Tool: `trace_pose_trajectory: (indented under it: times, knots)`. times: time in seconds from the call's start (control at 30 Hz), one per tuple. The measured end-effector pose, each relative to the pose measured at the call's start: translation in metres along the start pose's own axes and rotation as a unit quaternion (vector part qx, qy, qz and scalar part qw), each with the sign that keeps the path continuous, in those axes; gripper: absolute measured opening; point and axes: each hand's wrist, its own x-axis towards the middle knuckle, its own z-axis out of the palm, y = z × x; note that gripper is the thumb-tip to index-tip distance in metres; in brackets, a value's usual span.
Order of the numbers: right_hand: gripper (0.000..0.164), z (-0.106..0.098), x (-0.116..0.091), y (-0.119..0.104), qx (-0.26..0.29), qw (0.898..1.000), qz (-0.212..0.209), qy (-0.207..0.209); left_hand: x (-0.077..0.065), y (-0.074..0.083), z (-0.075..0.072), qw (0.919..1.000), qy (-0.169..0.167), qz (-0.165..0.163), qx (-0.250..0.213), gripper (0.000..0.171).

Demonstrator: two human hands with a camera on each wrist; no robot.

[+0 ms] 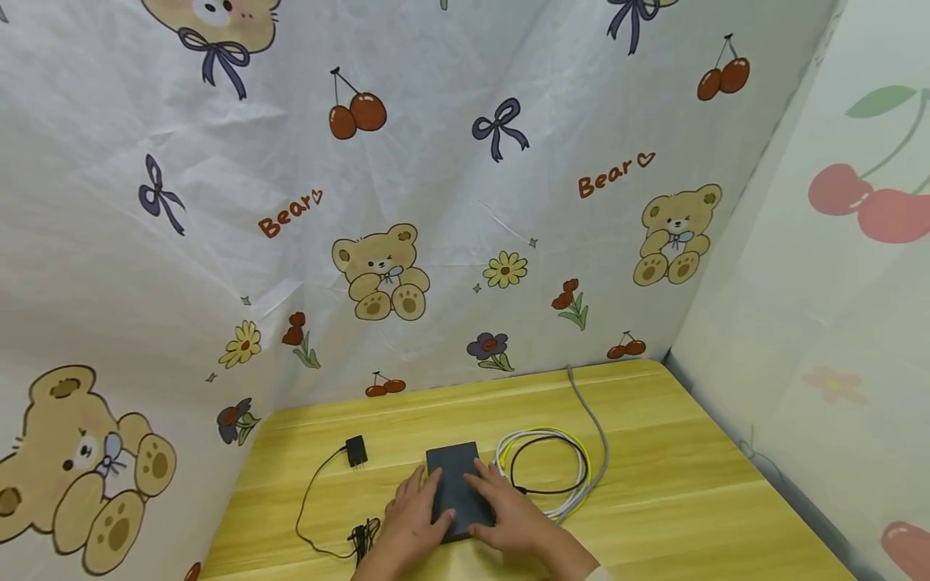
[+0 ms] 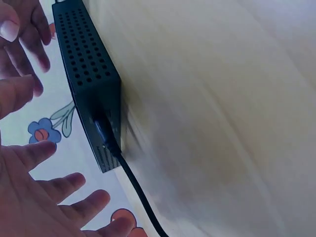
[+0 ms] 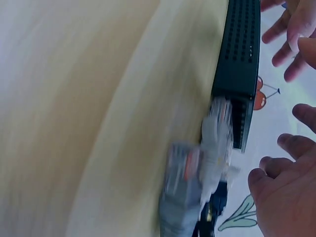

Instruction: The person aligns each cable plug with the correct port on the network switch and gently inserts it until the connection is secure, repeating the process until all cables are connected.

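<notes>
A flat black box, like a small network switch, lies on the wooden table with rows of round holes along its sides. My left hand is at its left edge and my right hand at its right edge, thumbs towards the near end. Both hands have their fingers spread; whether they touch the box is unclear. In the left wrist view a black cable's plug shows against the end of the box; I cannot tell if it is inserted. Clear-tipped network plugs show near the box in the right wrist view, blurred.
Left of the box lies a black power adapter, its thin cord leading to a bundled coil. To the right are looped cables: yellow, black and grey. A bear-print curtain hangs behind the table.
</notes>
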Motion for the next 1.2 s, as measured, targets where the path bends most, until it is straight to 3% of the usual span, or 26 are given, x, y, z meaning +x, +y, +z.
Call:
trace_pose_trajectory:
  times: [0.3, 0.53, 0.73, 0.93, 1.2]
  knots:
    - [0.070, -0.011, -0.008, 0.014, -0.007, 1.000, -0.011, 0.014, -0.002, -0.001, 0.004, 0.9999, -0.014, -0.002, 0.005, 0.077]
    - [0.061, -0.024, -0.017, 0.030, 0.002, 0.998, 0.011, 0.058, 0.004, -0.006, 0.007, 0.9992, -0.037, -0.004, -0.012, 0.078]
    - [0.056, -0.032, -0.021, 0.044, -0.031, 0.996, 0.038, 0.071, 0.011, -0.001, 0.005, 0.9988, -0.043, -0.015, -0.020, 0.080]
    - [0.047, -0.029, -0.021, 0.055, -0.078, 0.993, 0.030, 0.087, 0.012, 0.006, 0.003, 0.9989, -0.037, -0.030, 0.002, 0.081]
    - [0.025, -0.028, -0.022, 0.064, -0.066, 0.994, 0.042, 0.074, 0.011, 0.017, 0.002, 0.9987, -0.044, -0.023, -0.015, 0.083]
